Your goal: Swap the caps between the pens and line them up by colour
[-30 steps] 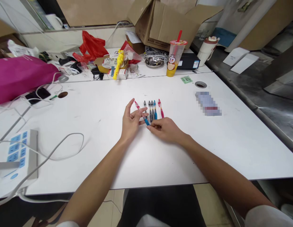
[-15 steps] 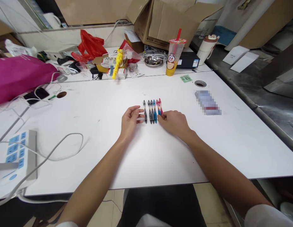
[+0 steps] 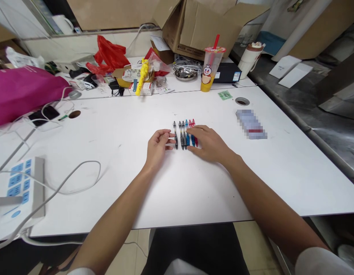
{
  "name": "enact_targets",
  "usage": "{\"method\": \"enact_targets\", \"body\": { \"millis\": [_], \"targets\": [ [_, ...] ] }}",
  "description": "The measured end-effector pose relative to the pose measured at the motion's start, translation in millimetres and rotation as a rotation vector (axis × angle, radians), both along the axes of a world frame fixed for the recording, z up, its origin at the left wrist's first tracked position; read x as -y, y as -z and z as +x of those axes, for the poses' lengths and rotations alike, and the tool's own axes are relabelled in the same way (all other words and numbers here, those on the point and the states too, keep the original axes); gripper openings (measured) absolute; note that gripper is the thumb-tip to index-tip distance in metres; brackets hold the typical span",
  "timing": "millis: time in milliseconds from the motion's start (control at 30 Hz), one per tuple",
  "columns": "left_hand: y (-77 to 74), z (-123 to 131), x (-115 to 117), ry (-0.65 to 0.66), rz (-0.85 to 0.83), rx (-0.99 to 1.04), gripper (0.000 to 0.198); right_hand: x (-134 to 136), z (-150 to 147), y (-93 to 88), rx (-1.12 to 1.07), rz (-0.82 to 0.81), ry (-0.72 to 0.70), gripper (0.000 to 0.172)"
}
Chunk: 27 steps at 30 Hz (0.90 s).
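Observation:
Several click pens lie side by side on the white table, tips toward me. At the left end is a black pen [image 3: 176, 139], a little apart from two other black pens [image 3: 182, 139]. To their right come blue pens [image 3: 187, 139] and a pink-red pen [image 3: 196, 142] at the right end. My left hand [image 3: 159, 147] rests beside the leftmost black pen, fingers apart, their tips at its side. Over the blue and red pens my right hand [image 3: 209, 143] is spread, thumb and fingers apart, covering part of them.
A blurred-out flat item [image 3: 251, 124] lies to the right. Behind stand a drink cup [image 3: 209, 70] with a red straw and an open cardboard box [image 3: 194, 32]. A power strip [image 3: 22, 191] with looping cable and a magenta bag [image 3: 25, 91] occupy the left.
My right hand has gone from a closed pinch at the right-hand pens to a spread pose over them, its fingers reaching farther up and left. My left hand has barely moved.

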<state>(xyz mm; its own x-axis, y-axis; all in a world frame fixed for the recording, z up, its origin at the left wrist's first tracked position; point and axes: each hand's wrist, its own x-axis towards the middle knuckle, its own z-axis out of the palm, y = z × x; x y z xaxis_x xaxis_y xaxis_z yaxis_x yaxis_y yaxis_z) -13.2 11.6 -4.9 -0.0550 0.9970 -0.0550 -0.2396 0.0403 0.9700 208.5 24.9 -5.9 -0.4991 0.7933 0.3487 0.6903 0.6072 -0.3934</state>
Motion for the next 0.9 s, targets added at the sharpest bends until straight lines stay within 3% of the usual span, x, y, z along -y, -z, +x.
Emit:
{"method": "enact_targets", "body": {
  "millis": [167,467,567,767,900],
  "targets": [
    [-1.3,0,0,0.002,-0.001,0.002,0.008,-4,5,6.4,0.056,-0.071,-0.022,0.053],
    [-0.6,-1,0,-0.002,0.005,0.0,0.007,-10,6,3.9,0.001,-0.017,-0.083,0.032],
    [-1.1,-1,0,-0.002,-0.001,0.001,0.007,-10,6,-0.3,-0.085,-0.012,-0.039,0.031],
    [-1.3,-2,0,0.01,-0.007,0.0,0.012,-2,-1,-6.6,-0.383,-0.228,0.177,0.037],
    [-4.5,-1,-1,0.053,-0.084,0.121,0.03,9,-8,-17.1,-0.625,-0.32,0.119,0.038]
  ]
}}
